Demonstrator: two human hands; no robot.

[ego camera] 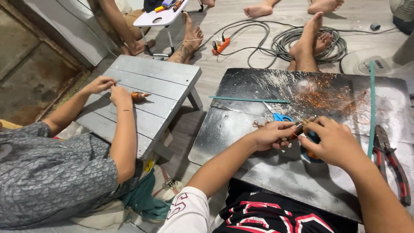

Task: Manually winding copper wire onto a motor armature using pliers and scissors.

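- Both hands close on one small part: the left hand (271, 134) pinches a short cylindrical piece wound with copper wire (298, 127) from below, and the right hand (333, 142) curls over its other end, fingers pressed together, probably so the piece is steadied from both sides.
- That wound piece sits just above the dark metal sheet (258, 172) lying across the person's lap, which seems to serve as a hard work surface.
- Blue-handled scissors (281, 117) lie on the sheet just beyond the left hand, within easy reach; a blue round object is partly hidden under the right hand, too covered to tell what it is.
- Red-handled pliers (390, 159) rest at the sheet's right edge, next to a long green strip (371, 108).
- Loose copper strands (327, 95) are scattered over the far part of the sheet.
- To the left, another person's hands (113, 88) work at a similar copper-wound piece (140, 96) on a low grey wooden table (164, 82).
- Farthest off, coiled grey cable (302, 43) and an orange power strip (221, 45) lie on the floor among bare feet.
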